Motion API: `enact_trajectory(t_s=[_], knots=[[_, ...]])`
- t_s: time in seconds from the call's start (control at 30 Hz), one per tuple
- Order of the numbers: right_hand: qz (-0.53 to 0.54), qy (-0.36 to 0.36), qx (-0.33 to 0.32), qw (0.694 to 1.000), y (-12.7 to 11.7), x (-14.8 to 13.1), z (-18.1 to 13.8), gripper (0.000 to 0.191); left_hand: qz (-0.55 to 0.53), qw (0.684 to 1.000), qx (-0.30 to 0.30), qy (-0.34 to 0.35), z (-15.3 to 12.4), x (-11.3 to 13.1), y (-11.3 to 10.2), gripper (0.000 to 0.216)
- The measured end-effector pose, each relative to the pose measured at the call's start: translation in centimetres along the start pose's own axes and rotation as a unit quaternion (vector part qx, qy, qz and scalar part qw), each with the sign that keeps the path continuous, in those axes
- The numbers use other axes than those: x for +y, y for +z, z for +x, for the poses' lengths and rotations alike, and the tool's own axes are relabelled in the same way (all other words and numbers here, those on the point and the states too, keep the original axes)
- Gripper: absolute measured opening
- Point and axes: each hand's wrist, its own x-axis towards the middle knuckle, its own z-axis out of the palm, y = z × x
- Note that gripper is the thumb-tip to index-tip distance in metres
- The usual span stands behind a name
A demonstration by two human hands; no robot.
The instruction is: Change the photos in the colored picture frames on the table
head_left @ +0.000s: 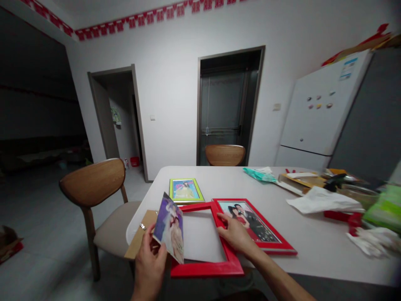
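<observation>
My left hand (152, 261) grips a photo (169, 230) by its lower left edge, tilted up over the left side of a red picture frame (206, 269). That frame is hollow, and the white tabletop shows through its opening. The fingers of my right hand (233, 232) close on the frame's right bar. Behind that hand lies a second red frame (271, 246) with a photo of two people in it. A brown backing board (134, 246) with metal clips is partly hidden behind my left hand. Farther back is a green-edged framed photo (186, 190).
The white table (219, 179) has rounded corners. On its right lie a teal packet (260, 174), white paper (324, 200), white gloves (374, 240) and a green bag (385, 209). Wooden chairs stand at the left (94, 184) and far side (225, 155). A fridge (316, 104) is behind.
</observation>
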Motion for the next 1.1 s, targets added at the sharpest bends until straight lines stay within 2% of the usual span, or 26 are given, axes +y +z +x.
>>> enact_trajectory(t_s=[0.07, 0.2, 0.33, 0.43, 0.5, 0.6, 0.73, 0.8, 0.93, 1.03, 1.1], knots=[[-0.049, -0.022, -0.005, 0.999, 0.2, 0.3, -0.2, 0.047, 0.011, 0.999, -0.001, -0.038, 0.1, -1.3, -0.9, 0.047], [-0.114, -0.057, -0.036, 0.991, 0.7, 0.2, -0.5, 0.037, 0.046, 0.995, -0.052, -0.076, -0.2, -3.2, -1.6, 0.046], [-0.164, -0.071, -0.038, 0.983, 1.4, 0.1, -0.6, 0.028, 0.139, 0.984, -0.095, -0.061, -0.2, -3.4, -1.8, 0.046], [-0.197, -0.068, -0.031, 0.977, 1.9, 0.2, -0.6, 0.029, 0.247, 0.959, -0.127, -0.060, 0.0, -2.9, -2.1, 0.049], [-0.207, -0.069, -0.034, 0.975, 2.1, 0.3, -0.7, 0.030, 0.300, 0.943, -0.135, -0.054, 0.0, -2.6, -2.3, 0.050], [-0.202, -0.079, -0.033, 0.975, 2.1, 0.2, -0.9, 0.031, 0.330, 0.935, -0.127, -0.013, 0.0, -2.5, -2.5, 0.049], [-0.139, -0.119, -0.001, 0.983, 2.2, -0.7, -1.4, 0.038, 0.344, 0.928, -0.120, 0.073, -0.2, -3.0, -2.1, 0.052], [-0.074, -0.113, -0.014, 0.991, 2.5, -1.3, -1.6, 0.038, 0.345, 0.922, -0.139, 0.104, -0.2, -3.2, -1.8, 0.054], [0.088, -0.031, -0.116, 0.989, 4.2, -2.5, -1.8, 0.040, 0.364, 0.904, -0.197, 0.107, 0.0, -2.9, -1.0, 0.055], [0.190, 0.053, -0.190, 0.962, 5.8, -3.3, -1.6, 0.046, 0.396, 0.887, -0.219, 0.092, 0.2, -2.2, -0.6, 0.055], [0.232, 0.072, -0.210, 0.947, 6.7, -3.7, -1.4, 0.048, 0.411, 0.878, -0.230, 0.086, 0.2, -1.6, -0.4, 0.056]])
